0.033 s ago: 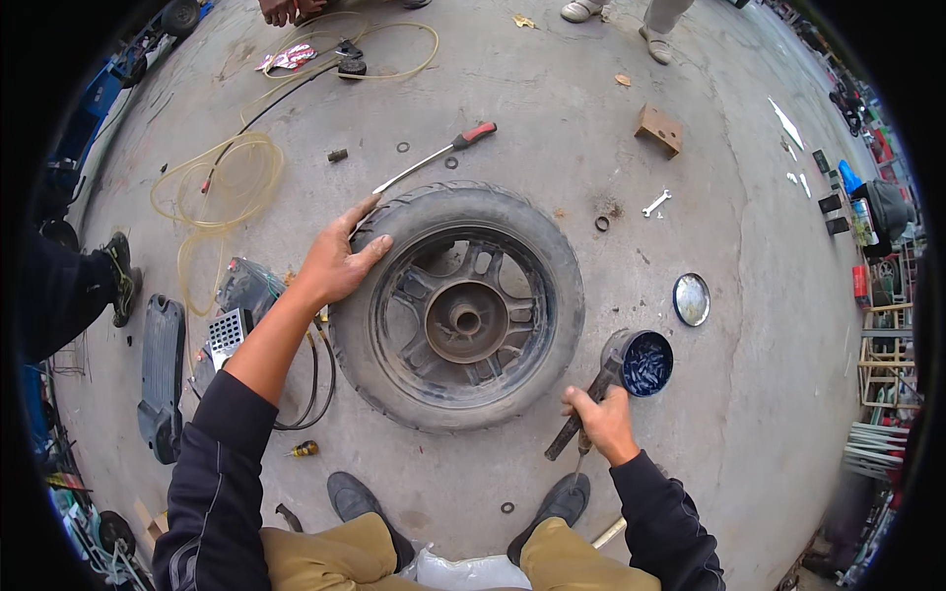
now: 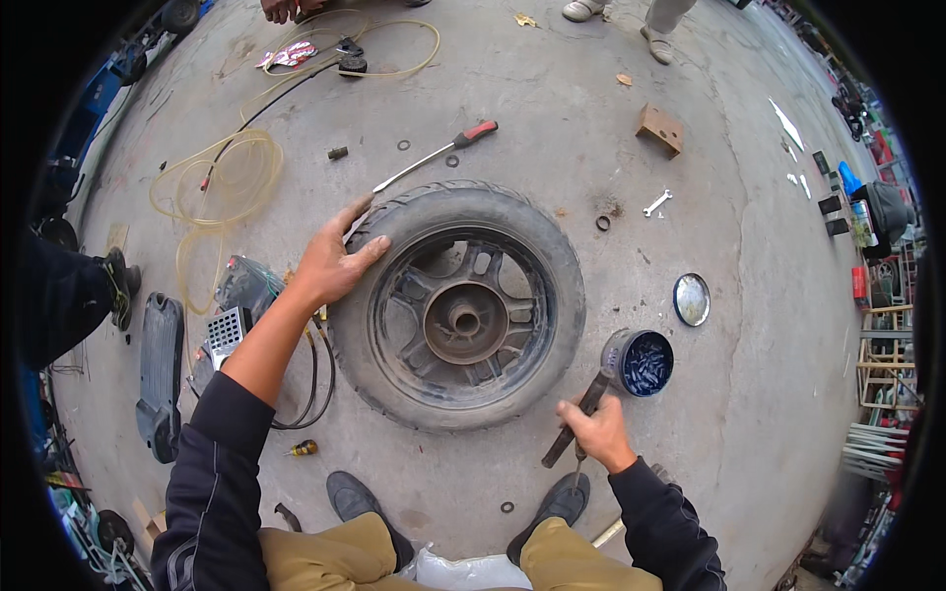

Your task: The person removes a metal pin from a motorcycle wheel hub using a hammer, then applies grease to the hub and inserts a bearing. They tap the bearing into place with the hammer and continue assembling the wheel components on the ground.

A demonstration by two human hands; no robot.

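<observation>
A scooter-type wheel with a black tyre [image 2: 456, 411] lies flat on the concrete before me. Its hub [image 2: 465, 317] faces up, dusty brown, with a hole at the centre. My left hand [image 2: 338, 261] rests on the tyre's upper left edge, fingers stretched and thumb apart. In my right hand [image 2: 600, 433] is a dark bar-shaped tool [image 2: 565, 445], gripped at the tyre's lower right. A thin shaft shows below that fist; whether it belongs to the bar I cannot tell. Just beyond stands an open tin of dark blue grease [image 2: 647, 364], its lid [image 2: 691, 299] lying farther off.
Past the wheel lie a red-handled pry bar [image 2: 434, 155], a wrench [image 2: 657, 203], a rusty block [image 2: 659, 131] and a black ring [image 2: 602, 224]. To the left are a coiled yellow hose [image 2: 232, 182], a grey plastic panel [image 2: 161, 379] and a small screwdriver [image 2: 304, 447]. Other people's feet show nearby.
My right hand has shifted slightly left with the bar-shaped tool, whose upper end has dropped away from the tin. The shoe at the far left has moved a little. My left hand stays put.
</observation>
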